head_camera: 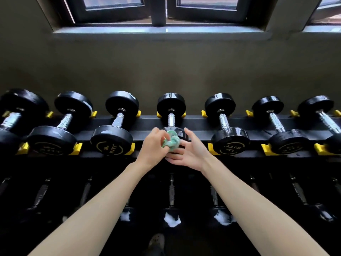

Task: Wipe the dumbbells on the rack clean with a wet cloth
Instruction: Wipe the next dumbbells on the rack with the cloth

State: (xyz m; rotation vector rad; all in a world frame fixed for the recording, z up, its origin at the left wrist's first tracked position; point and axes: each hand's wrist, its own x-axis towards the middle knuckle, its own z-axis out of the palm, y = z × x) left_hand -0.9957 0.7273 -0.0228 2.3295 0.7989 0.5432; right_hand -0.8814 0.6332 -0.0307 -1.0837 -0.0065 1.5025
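Note:
Several black dumbbells with chrome handles lie in a row on the top tier of a black rack (199, 133) with yellow cradles. The middle dumbbell (171, 108) is straight ahead of me. My left hand (153, 146) grips a bunched green cloth (171, 142) against that dumbbell's near head. My right hand (191, 153) is just right of the cloth with fingers spread and relaxed, its fingertips under the near head; this head is mostly hidden by both hands. White smears show on the dumbbell (112, 137) to the left.
A lower tier holds more dumbbells (171, 191) in deep shadow, some with white patches on their near heads. A brownish wall rises behind the rack, with a window sill (160, 32) above. A shoe (156, 241) shows at the bottom centre.

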